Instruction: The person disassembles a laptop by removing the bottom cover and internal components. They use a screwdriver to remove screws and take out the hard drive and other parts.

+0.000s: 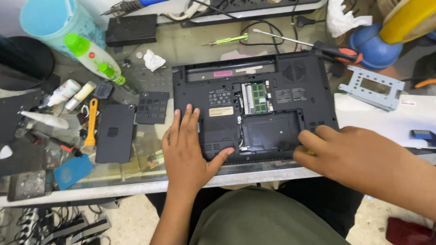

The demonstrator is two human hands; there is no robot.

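Note:
A black laptop (277, 76) lies upside down on the glass-topped table (129, 180), its bottom covers off, with green memory boards (259, 97) and an empty bay (272, 131) showing. My left hand (190, 153) rests flat on the laptop's near left part, fingers spread. My right hand (342, 153) sits at the near right corner, fingers curled around something small and yellow, possibly a tool handle, mostly hidden.
Two removed black cover panels (115, 133) (152, 107) lie left of the laptop. A yellow-handled brush (91, 125), tubes, a green-capped bottle (92, 55) and a blue cup (55, 15) crowd the left. A red-handled screwdriver (339, 52), metal drive bracket (372, 87) and power strip (251, 3) sit behind.

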